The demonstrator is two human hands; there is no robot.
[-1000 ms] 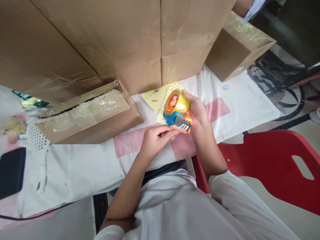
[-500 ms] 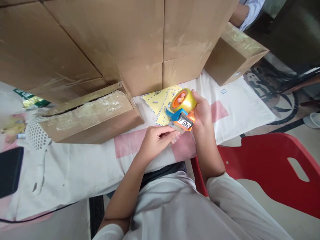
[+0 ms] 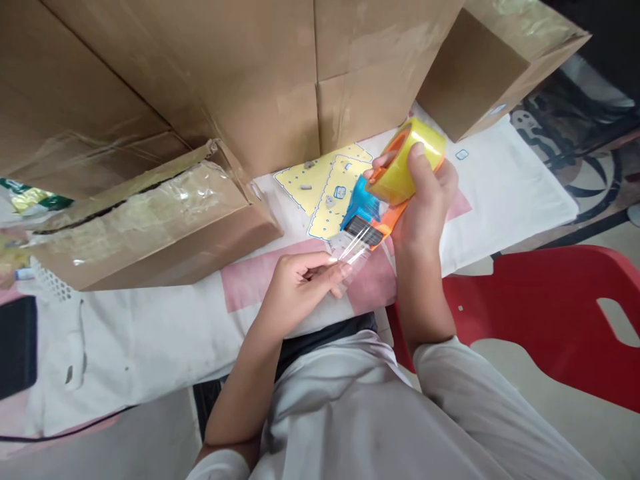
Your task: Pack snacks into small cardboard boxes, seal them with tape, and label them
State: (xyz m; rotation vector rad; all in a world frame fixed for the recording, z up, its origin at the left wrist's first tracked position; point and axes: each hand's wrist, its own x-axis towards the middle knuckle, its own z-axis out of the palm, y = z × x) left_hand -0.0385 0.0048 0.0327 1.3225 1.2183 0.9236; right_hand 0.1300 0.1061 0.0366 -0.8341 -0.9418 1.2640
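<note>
In my right hand [image 3: 427, 193] is a tape dispenser [image 3: 364, 200] with a blue and orange body, loaded with a roll of yellowish tape [image 3: 425, 143]; some fingers pass through the roll's core. My left hand [image 3: 305, 287] pinches the loose end of the clear tape [image 3: 353, 253], which stretches from the dispenser's dark edge to my fingertips. Behind the dispenser, yellow dotted paper pieces [image 3: 333, 193] lie on the cloth, with small scraps on top. To the left of them lies a taped cardboard box [image 3: 165, 233].
Large cardboard boxes [image 3: 250, 73] wall off the back of the table, and another box [image 3: 480, 67] stands at the right. A white slotted skimmer [image 3: 75, 347] and a dark flat device [image 3: 17, 347] lie at the left. Beside me is a red chair [image 3: 540, 300].
My right hand has tilted the dispenser and moved it up and right, away from my left hand. A longer strip of tape now shows between them. My view has shifted slightly.
</note>
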